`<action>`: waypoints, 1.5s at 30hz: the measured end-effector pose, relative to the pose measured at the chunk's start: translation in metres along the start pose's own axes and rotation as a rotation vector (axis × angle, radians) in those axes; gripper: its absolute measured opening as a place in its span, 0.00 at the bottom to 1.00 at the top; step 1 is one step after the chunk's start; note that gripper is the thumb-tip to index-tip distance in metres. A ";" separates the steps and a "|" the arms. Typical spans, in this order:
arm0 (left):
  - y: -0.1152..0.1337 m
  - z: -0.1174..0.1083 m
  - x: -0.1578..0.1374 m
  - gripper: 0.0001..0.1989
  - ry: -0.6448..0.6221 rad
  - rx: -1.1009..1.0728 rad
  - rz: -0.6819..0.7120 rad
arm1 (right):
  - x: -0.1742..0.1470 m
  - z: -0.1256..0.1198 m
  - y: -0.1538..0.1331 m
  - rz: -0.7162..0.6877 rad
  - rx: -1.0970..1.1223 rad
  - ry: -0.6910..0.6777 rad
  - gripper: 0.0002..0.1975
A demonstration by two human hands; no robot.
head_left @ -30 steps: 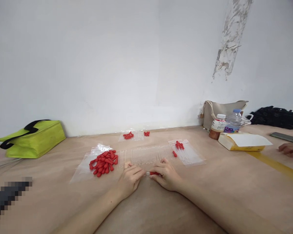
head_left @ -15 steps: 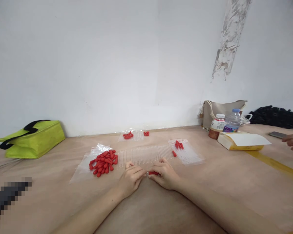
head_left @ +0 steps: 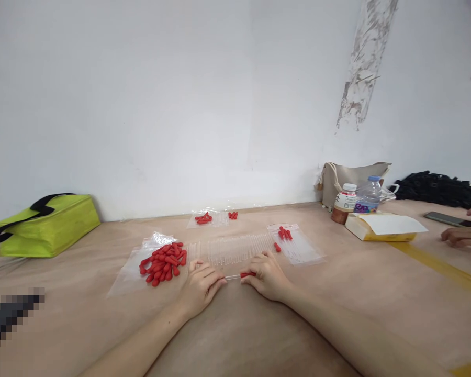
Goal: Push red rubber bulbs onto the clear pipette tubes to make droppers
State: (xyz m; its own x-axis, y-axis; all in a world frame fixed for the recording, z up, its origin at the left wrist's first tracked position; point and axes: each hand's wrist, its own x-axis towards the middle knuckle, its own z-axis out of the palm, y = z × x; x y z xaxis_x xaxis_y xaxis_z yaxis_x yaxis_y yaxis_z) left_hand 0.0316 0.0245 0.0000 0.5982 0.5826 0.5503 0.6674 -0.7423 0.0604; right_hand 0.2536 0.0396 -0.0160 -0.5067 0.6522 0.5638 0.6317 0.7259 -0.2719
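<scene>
Between my hands a clear, thin dropper tube (head_left: 232, 277) lies level, its right end at the mouth of a red rubber bulb (head_left: 246, 274). The fingers of my left hand (head_left: 202, 285) pinch the tube's left end. My right hand (head_left: 267, 277) is closed on the bulb, partly covering it. Beyond my hands lies a row of clear dropper tubes (head_left: 235, 248). A heap of red rubber bulbs (head_left: 165, 263) rests on a plastic bag (head_left: 125, 269) to the left. One loose red bulb (head_left: 277, 247) lies right of the row, beside a bag (head_left: 308, 251) holding tubes with red bulbs.
Near the wall lies another bag (head_left: 220, 220) with red bulbs. At left stands a lime-green bag (head_left: 58, 225). On the right are a brown drink bottle (head_left: 344, 203), a clear bottle (head_left: 371, 195), a tissue box (head_left: 384, 226), a phone (head_left: 447, 218) and another person's hands (head_left: 465, 236).
My left hand has moved left, away from my right hand, so a length of clear tube now shows between them. At far right, the other person's hands have shifted.
</scene>
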 end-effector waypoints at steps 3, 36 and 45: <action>0.001 -0.001 0.000 0.10 -0.005 0.004 -0.005 | 0.001 -0.002 -0.002 0.004 0.030 -0.010 0.06; -0.001 -0.002 0.000 0.11 -0.052 -0.074 0.019 | 0.033 -0.032 0.103 0.807 -0.365 0.107 0.15; 0.001 -0.001 0.000 0.10 -0.037 -0.036 -0.002 | 0.032 -0.039 0.090 0.783 -0.466 0.008 0.14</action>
State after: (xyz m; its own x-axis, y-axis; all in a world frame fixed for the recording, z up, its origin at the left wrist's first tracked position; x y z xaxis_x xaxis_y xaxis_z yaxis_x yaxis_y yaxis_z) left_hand 0.0325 0.0236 0.0009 0.6131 0.5954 0.5193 0.6527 -0.7521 0.0916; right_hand 0.3170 0.1174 0.0082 0.1705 0.9185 0.3567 0.9674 -0.0873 -0.2376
